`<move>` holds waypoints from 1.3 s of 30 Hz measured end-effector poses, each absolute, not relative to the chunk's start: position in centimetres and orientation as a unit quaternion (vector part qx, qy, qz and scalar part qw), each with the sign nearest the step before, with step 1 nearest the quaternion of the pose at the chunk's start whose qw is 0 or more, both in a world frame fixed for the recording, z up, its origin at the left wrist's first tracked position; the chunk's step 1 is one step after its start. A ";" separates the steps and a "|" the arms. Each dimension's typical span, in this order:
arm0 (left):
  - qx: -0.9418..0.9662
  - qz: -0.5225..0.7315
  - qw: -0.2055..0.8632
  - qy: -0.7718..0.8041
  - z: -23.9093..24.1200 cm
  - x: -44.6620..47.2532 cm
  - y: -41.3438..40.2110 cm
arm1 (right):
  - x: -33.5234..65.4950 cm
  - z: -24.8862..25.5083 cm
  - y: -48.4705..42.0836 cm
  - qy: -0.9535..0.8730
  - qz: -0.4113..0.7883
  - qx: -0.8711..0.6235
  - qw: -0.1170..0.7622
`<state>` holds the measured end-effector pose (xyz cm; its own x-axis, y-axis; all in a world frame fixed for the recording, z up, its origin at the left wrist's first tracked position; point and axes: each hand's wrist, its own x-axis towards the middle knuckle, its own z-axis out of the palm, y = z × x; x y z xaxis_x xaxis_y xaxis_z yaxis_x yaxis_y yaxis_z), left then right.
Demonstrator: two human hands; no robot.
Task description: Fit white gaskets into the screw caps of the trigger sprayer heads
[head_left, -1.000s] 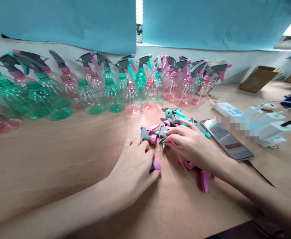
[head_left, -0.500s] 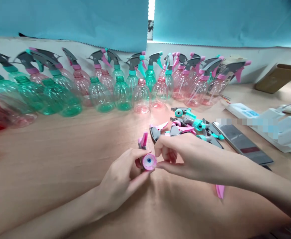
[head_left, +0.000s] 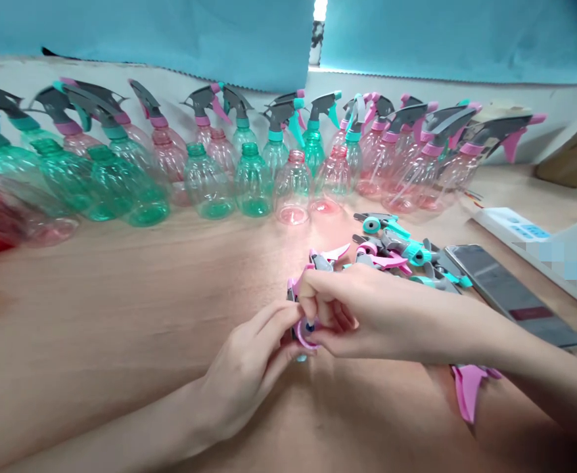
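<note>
My left hand (head_left: 244,364) is closed around a grey and pink trigger spray head (head_left: 301,335), its pink collar facing me. My right hand (head_left: 355,315) is over that collar, thumb and forefinger pinched at its opening beside a dark blue centre. Whatever is between those fingertips is too small to make out. Just beyond my right hand lies a pile of loose spray heads (head_left: 417,253) in grey, pink and turquoise. Another pink trigger piece (head_left: 467,391) shows below my right forearm, partly hidden by it.
Along the wall stand spray bottles with heads on, and in front several uncapped ones, such as a green bottle (head_left: 253,187) and a pink bottle (head_left: 292,190). A phone (head_left: 510,292), a white power strip (head_left: 525,230) and a brown box (head_left: 572,157) are at right.
My right hand has moved from beside the collar onto its opening, with the fingertips covering part of it. The view has shifted slightly left, so things appear farther right.
</note>
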<state>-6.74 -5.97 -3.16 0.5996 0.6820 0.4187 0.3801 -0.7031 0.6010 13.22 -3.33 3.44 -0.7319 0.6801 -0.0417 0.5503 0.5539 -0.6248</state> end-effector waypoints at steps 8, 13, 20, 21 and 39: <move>0.882 0.284 0.234 0.294 -3.5 -6.8 -6.1 | 13.7 3.2 -2.5 -0.848 0.400 -0.346 0.036; 0.874 0.289 0.251 0.300 -3.3 -6.7 -6.1 | 13.4 3.0 -2.7 -0.859 0.381 -0.337 0.062; 0.869 0.300 0.243 0.308 -3.5 -6.7 -5.7 | 12.9 2.2 -3.0 -0.866 0.366 -0.322 0.114; 0.867 0.300 0.243 0.315 -3.5 -6.7 -5.7 | 12.9 2.0 -3.1 -0.871 0.352 -0.321 0.122; 0.809 0.303 0.333 0.377 -3.3 -6.9 -5.4 | 13.2 1.8 -2.8 -0.812 0.462 -0.337 0.112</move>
<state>-6.88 -5.37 -3.34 0.5324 0.8123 0.2384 0.4091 -0.4934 0.7676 13.24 -2.81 1.82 -0.7473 0.6514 -0.1308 0.4450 0.3446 -0.8266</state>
